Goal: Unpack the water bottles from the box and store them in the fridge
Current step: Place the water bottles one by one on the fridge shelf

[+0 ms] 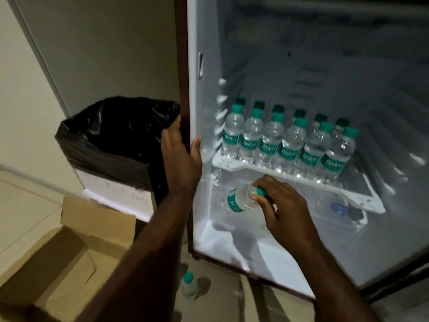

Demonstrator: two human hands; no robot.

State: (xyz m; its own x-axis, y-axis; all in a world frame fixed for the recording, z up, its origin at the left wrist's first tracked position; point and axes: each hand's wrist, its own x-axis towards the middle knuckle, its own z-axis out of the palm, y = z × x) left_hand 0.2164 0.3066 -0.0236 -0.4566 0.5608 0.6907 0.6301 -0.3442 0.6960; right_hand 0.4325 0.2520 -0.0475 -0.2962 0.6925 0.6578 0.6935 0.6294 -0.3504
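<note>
Two rows of Bisleri bottles [285, 140] fill the fridge shelf [362, 191]; right hand [282, 205] grips another by its cap, left hand [181, 159] clasps the fridge's edge, one floor bottle [188, 285] remains

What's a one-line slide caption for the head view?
Right hand carries a water bottle into the open fridge below a stocked shelf; left hand grips the fridge edge.
</note>
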